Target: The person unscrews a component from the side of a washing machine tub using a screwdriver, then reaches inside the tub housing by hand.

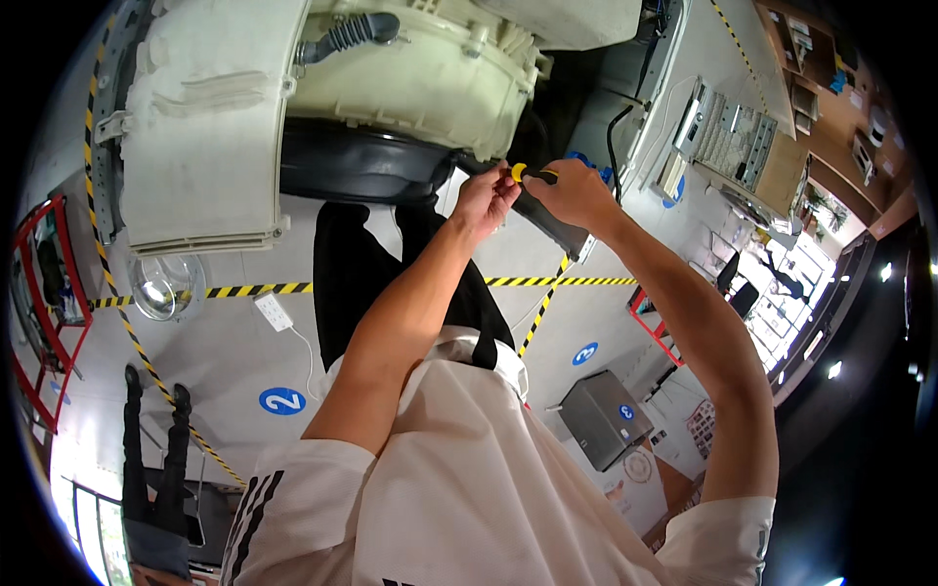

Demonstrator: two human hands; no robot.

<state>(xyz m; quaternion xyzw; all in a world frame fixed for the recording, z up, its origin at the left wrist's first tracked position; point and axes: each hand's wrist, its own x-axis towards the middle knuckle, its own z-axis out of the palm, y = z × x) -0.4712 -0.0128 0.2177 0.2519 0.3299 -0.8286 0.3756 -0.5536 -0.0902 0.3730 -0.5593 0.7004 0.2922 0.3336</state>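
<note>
My right hand (575, 200) is wrapped round the black and yellow handle of a screwdriver (519, 173). Close beside its yellow end, the fingers of my left hand (479, 203) are pinched together; whatever they hold is too small to make out. Both hands are at the lower right edge of an opened washing machine. Its cream plastic tub (420, 93) faces me, with a black rubber door seal (366, 164) along the near side. The screwdriver's tip is hidden by my left fingers.
A large white panel (200, 127) stands left of the tub, and a grey corrugated hose (350, 35) lies above. A clear glass door bowl (168, 286) and a white power strip (274, 312) rest on the floor. Another person's legs (156, 459) show at lower left.
</note>
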